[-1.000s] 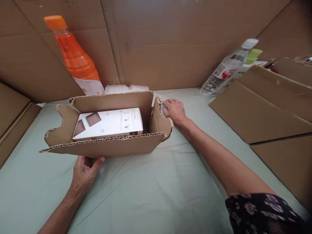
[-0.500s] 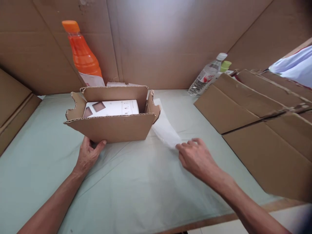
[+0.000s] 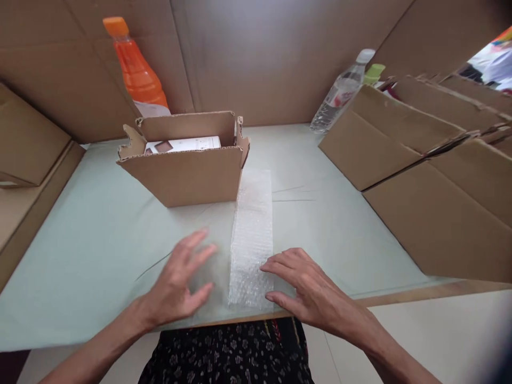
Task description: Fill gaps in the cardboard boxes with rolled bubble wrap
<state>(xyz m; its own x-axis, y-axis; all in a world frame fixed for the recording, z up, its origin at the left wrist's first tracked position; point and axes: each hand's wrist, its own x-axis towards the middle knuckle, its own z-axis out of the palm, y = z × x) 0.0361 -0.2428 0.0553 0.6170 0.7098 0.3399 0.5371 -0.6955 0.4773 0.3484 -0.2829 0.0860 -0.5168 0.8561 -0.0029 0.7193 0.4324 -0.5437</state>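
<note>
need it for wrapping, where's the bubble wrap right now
The bubble wrap lies flat on the table, mid-frame, running from the cardboard box toward the near edge, between both hands.

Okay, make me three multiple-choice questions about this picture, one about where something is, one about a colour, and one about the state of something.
1. Where does the strip of bubble wrap lie?
A. inside the cardboard box
B. flat on the table, in front of the box's right corner
C. on the stacked cardboard at right

2. What colour is the tall bottle behind the cardboard box?
A. orange
B. blue
C. black

3. How is the left hand?
A. closed around the box
B. open, fingers spread, beside the wrap
C. holding a bottle

Answers: B, the wrap runs along the green table cover; A, orange body and cap; B, the palm is open with nothing in its grip.
</note>
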